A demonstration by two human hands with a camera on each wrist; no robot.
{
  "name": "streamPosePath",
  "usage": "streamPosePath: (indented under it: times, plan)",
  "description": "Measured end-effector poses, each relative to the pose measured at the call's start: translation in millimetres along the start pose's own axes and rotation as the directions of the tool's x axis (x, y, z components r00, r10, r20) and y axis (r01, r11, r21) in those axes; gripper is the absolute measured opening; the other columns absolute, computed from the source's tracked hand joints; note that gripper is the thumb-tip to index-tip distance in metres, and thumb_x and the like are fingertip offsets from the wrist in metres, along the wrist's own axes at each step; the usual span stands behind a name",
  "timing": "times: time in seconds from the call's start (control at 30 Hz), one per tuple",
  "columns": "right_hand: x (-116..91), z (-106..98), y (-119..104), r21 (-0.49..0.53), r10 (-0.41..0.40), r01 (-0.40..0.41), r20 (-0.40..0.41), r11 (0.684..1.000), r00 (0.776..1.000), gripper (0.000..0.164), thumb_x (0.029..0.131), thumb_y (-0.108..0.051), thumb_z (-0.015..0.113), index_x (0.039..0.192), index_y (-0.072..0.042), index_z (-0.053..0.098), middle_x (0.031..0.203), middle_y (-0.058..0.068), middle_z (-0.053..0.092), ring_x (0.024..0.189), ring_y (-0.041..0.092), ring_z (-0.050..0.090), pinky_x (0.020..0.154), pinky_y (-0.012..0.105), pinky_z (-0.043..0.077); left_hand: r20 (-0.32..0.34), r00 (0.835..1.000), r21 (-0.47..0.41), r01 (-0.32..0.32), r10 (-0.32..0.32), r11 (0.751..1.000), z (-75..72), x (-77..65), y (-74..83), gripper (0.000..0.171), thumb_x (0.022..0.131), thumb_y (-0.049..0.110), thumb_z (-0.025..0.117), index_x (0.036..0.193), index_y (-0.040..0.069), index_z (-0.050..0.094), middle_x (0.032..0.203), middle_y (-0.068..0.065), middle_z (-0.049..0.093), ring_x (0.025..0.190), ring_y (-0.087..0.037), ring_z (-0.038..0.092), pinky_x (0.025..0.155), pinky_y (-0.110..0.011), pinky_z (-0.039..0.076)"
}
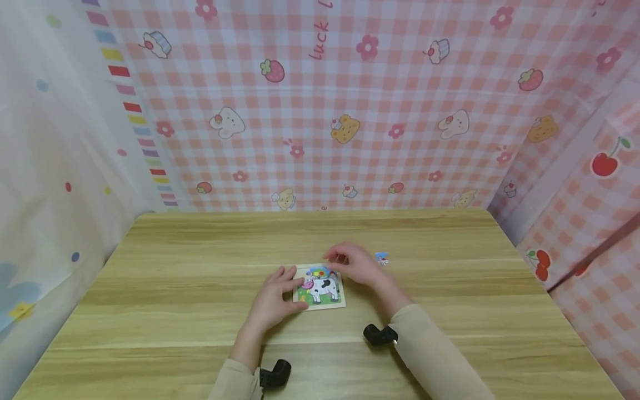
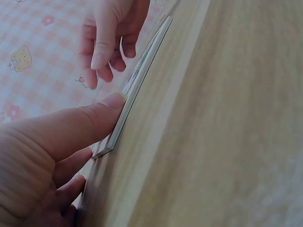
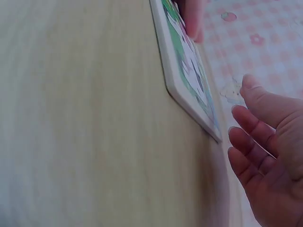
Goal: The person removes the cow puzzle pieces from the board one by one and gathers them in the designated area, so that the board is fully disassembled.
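A loose puzzle piece lies right of the cow puzzle, with the right hand between them, fingers loosely bent and empty. The left hand, fingers spread, rests on the puzzle's left side without clasping it. Black wrist mounts sit nearer. Beyond the wood-grain desk hangs pink checked cloth.

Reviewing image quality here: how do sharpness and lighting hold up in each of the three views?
Head: evenly lit, the cow puzzle readable, the loose puzzle piece too small for detail; left wrist: tabletop grain soft, a pale haze at lower right; right wrist: left hand blurred at top, right hand clearer, a soft shadow on the tabletop near the puzzle's corner.
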State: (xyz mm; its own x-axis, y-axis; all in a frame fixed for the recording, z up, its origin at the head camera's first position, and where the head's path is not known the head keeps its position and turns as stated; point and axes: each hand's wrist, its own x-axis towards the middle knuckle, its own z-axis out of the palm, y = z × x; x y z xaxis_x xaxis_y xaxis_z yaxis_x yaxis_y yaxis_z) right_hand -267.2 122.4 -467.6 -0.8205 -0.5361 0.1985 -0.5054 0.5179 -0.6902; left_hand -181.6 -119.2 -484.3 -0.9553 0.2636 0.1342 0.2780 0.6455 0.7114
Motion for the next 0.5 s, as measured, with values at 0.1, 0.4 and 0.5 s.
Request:
streamPosePath:
  times: [0.1,0.4,0.5]
  plan:
    - [2.3,5.1,-3.3,-0.004,-0.025,0.025,0.021,1.0,0.999,0.02,0.09,-0.011,0.073,0.109,-0.006,0.072,0.095,0.002,0.065,0.085,0.015,0.057,0.078,0.03,0.05,0.002,1.0,-0.006,-0.003,0.003,1.0,-0.3,-0.1,0.2,0.056,0.076,0.02,0.086,0.125,0.002,0.067,0.148,-0.017,0.045,0.142,-0.043,0.028,0.114,-0.06,0.018]
    - [7.7,13.7,-10.8,-0.06,-0.062,0.066,0.066,0.996,0.996,0.021,0.089,-0.013,0.075,0.109,-0.008,0.072,0.097,0.001,0.066,0.083,0.013,0.056,0.076,0.027,0.048,0.019,1.0,0.008,-0.012,0.012,1.0,-0.6,1.5,-1.4,0.055,0.078,0.021,0.085,0.127,0.004,0.067,0.149,-0.016,0.044,0.143,-0.043,0.025,0.115,-0.06,0.015]
    - [9.2,15.3,-12.5,-0.069,-0.07,0.075,0.072,0.995,0.995,0.021,0.088,-0.012,0.075,0.109,-0.009,0.073,0.099,0.0,0.066,0.086,0.014,0.057,0.078,0.028,0.048,0.029,0.999,0.022,-0.025,0.025,0.999,-0.5,2.6,-2.0,0.054,0.078,0.021,0.084,0.126,0.004,0.067,0.149,-0.016,0.044,0.143,-0.043,0.026,0.116,-0.058,0.014]
